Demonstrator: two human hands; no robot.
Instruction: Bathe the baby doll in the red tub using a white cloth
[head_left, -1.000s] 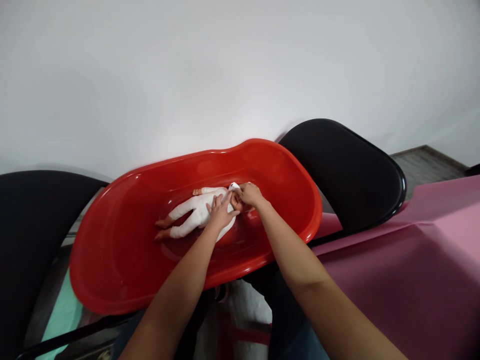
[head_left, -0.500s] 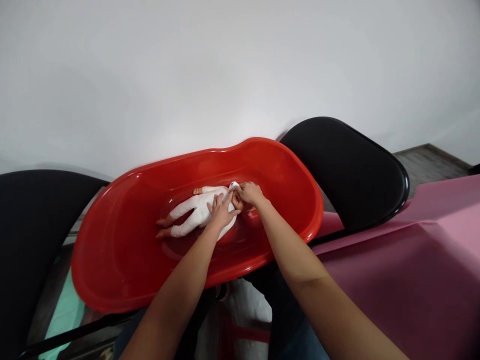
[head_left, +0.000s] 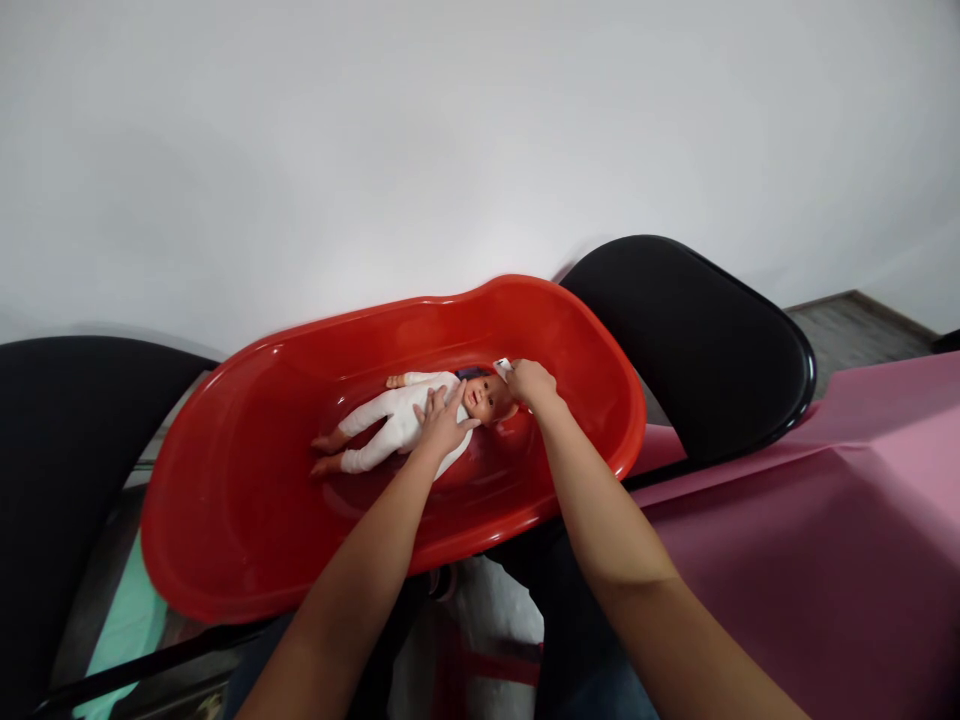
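A baby doll in a white bodysuit lies on its back in a red baby bathtub, its feet to the left and its head to the right. My left hand rests on the doll's upper chest with the fingers spread. Closed above the doll's head, my right hand holds a small white thing with a dark mark; its kind does not show, as the fingers cover most of it. Something dark lies beside the head. The tub's bottom looks wet and shiny.
The tub stands between a black chair on the right and another black chair on the left. Behind is a white wall. Pink sheeting covers the lower right. A mint-green object shows below left.
My right hand has moved right, away from the doll's face to the top of its head, with the white thing in it. The face is now uncovered. My left hand stays on the chest.
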